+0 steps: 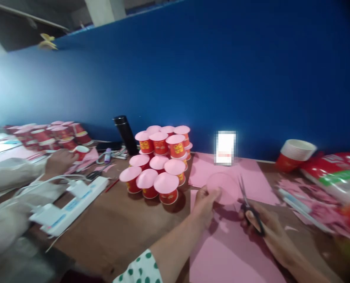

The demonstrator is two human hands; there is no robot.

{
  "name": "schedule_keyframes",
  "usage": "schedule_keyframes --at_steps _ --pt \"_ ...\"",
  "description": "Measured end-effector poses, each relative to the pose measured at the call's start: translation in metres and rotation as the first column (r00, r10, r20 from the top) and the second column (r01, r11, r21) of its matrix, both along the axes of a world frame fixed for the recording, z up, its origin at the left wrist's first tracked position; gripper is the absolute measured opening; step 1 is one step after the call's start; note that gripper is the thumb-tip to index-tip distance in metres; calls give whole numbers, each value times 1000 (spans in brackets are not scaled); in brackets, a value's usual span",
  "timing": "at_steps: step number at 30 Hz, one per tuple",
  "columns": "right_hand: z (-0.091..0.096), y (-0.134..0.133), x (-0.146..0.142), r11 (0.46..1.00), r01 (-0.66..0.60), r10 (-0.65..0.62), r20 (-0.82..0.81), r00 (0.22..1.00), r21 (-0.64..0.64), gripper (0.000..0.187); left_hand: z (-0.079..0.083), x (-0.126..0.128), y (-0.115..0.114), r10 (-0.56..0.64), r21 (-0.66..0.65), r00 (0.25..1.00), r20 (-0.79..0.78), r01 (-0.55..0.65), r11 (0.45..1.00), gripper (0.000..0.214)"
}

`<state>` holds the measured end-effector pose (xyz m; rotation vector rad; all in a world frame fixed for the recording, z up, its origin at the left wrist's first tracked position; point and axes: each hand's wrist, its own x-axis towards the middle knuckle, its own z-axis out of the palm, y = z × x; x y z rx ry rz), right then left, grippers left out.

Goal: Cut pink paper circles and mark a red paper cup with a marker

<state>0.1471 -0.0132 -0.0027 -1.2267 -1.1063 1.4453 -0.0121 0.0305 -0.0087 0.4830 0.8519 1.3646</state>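
Between thumb and fingers, my left hand [207, 202] pinches the edge of a round pink paper disc [224, 187], raised above the table. My right hand [259, 222] grips black-handled scissors [243, 192], their blades pointing up beside the disc's right edge. Below both hands lies a large pink paper sheet [222, 251]. More pink sheets [259, 175] lie behind the disc. To the left, red paper cups [168, 196] stand in stacked rows, capped with pink discs [166, 183].
A white power strip [74, 206], a black bottle [125, 133] and a co-worker's hand [59, 163] are at left. Stacked cups [295, 153], pink scraps [313, 196] and a shiny red-and-green package [337, 173] lie at right. A blue partition [222, 78] stands behind.
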Motion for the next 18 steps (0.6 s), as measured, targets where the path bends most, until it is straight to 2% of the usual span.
schedule_keyframes --at_steps 4,10,13,18 --pt "-2 1 0 999 46 -48 72 996 24 59 0 -2 -1 -14 -26 1000 -19 14 1000 47" --pt "0 2 -3 999 50 -48 130 990 -17 64 -10 -2 -3 -34 46 999 40 32 998 46" --pt "2 1 -5 998 57 -58 151 987 7 61 -12 -2 -2 -26 41 998 64 23 999 46" --pt "-1 2 -1 998 60 -61 151 987 9 54 -7 -4 -2 -31 -3 995 91 32 999 47"
